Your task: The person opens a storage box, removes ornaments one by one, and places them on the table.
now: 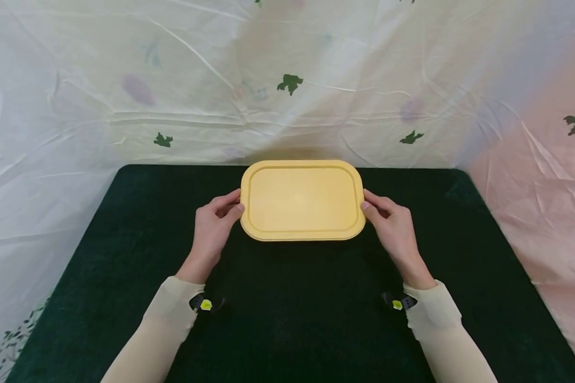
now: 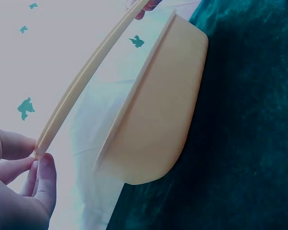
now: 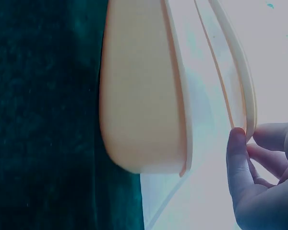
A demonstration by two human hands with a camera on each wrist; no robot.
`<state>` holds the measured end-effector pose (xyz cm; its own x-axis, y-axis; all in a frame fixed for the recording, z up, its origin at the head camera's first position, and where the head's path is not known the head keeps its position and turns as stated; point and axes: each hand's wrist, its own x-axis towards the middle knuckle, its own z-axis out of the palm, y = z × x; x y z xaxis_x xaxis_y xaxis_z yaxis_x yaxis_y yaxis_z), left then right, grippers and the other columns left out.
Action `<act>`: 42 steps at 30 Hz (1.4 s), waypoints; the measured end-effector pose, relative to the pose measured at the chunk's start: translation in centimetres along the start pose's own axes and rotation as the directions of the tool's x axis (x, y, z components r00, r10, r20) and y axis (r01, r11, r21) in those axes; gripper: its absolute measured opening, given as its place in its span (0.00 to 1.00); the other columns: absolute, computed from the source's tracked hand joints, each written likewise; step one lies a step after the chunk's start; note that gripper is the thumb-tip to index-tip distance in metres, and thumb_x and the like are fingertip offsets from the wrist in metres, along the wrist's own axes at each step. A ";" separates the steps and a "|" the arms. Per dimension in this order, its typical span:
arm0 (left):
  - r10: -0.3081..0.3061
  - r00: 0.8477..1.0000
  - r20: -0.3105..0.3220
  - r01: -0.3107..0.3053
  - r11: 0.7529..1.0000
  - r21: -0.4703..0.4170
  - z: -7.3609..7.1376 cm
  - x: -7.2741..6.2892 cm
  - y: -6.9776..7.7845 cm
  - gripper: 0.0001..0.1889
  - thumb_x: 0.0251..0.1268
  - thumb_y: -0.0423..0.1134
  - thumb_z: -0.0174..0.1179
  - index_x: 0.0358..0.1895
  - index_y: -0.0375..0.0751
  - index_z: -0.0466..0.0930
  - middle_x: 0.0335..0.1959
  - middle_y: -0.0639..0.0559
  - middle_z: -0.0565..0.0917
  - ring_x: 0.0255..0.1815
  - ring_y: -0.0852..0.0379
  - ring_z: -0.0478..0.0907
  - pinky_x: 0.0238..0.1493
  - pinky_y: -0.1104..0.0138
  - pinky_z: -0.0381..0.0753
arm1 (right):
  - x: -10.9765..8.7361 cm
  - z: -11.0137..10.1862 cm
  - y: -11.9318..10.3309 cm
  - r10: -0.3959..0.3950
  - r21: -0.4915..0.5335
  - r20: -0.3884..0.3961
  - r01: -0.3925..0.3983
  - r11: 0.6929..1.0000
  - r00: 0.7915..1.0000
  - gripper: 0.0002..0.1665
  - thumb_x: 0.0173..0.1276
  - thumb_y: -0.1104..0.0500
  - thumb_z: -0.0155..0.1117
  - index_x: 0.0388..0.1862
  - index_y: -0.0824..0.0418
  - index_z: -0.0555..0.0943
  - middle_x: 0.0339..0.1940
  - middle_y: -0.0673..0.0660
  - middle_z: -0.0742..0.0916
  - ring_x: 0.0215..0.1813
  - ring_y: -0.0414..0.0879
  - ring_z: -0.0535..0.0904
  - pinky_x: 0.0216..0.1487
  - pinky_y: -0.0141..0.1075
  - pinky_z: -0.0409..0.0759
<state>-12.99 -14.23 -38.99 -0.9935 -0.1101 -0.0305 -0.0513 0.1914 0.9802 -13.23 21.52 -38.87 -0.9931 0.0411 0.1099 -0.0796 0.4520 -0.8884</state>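
Note:
A yellow rectangular lid [image 1: 303, 200] with rounded corners is held level between the two hands. My left hand [image 1: 212, 226] pinches its left end between thumb and fingers. At the opposite end my right hand [image 1: 395, 227] pinches the rim the same way. Beneath the lid, both wrist views show a yellow food container [image 2: 156, 103] standing on the dark green table. A gap separates the lid from the container's rim in those views. From the head view the lid hides the container, and what is inside it cannot be seen.
The dark green cloth-covered table [image 1: 287, 319] extends around the hands. Behind it hangs a pale curtain [image 1: 201, 80] with green leaf-like patches, and pinkish fabric [image 1: 546, 202] falls along the right side. A dark strap with a yellow-green piece [image 1: 206, 305] sits at the left wrist.

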 end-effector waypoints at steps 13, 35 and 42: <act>0.007 1.000 -0.013 -0.007 1.000 -0.009 -2.7 -1.3 0.1 0.23 0.76 0.39 0.62 0.71 0.42 0.78 0.61 0.45 0.83 0.54 0.54 0.82 0.55 0.74 0.81 | -0.9 1.3 -1.4 -0.039 0.074 0.052 0.035 0.997 0.998 0.24 0.77 0.50 0.66 0.68 0.56 0.82 0.55 0.59 0.88 0.46 0.41 0.86 0.48 0.30 0.86; -0.038 0.999 0.006 0.038 0.998 0.054 -8.8 -2.6 -0.5 0.28 0.78 0.44 0.60 0.76 0.39 0.71 0.68 0.39 0.78 0.53 0.66 0.82 0.56 0.79 0.78 | -1.5 5.5 -3.4 -0.086 0.079 0.149 0.075 0.994 0.985 0.25 0.76 0.52 0.67 0.68 0.61 0.82 0.51 0.57 0.88 0.49 0.49 0.83 0.46 0.28 0.84; -0.045 0.999 -0.003 0.045 0.998 0.049 -10.6 -2.9 -1.0 0.30 0.78 0.44 0.61 0.76 0.35 0.69 0.64 0.48 0.81 0.53 0.68 0.83 0.56 0.78 0.78 | -1.7 7.4 -3.9 -0.069 0.089 0.168 0.054 0.995 0.983 0.25 0.75 0.53 0.68 0.66 0.61 0.82 0.51 0.57 0.88 0.49 0.49 0.85 0.44 0.32 0.86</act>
<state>-8.98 -24.44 -37.77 -0.9899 -0.1212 -0.0735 -0.1004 0.2336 0.9671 -11.91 13.09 -38.88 -0.9855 -0.1408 0.0941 -0.1409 0.3725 -0.9173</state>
